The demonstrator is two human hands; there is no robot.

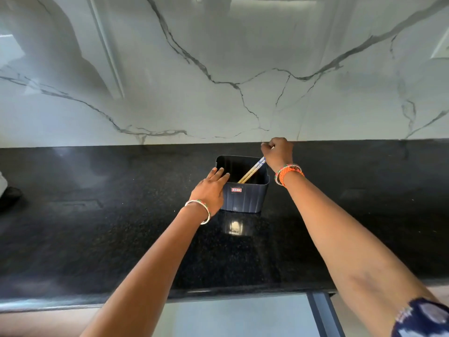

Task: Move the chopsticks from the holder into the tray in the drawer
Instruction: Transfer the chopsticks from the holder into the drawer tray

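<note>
A dark blue square holder [245, 197] stands on the black granite counter [97, 239] near the marble wall. Pale chopsticks [251, 171] with blue-patterned tops lean inside it toward the right rear corner. My right hand [278, 152] is closed around their upper ends, above the holder's right rear rim. My left hand [210, 189] rests flat against the holder's left front corner, fingers over the rim. Below the counter's front edge, part of an open drawer [243, 317] shows; its tray is not visible.
A white marble backsplash [218, 81] rises behind the counter. A dark object [9, 194] sits at the far left edge. A grey drawer rail [324, 312] runs down at the bottom right.
</note>
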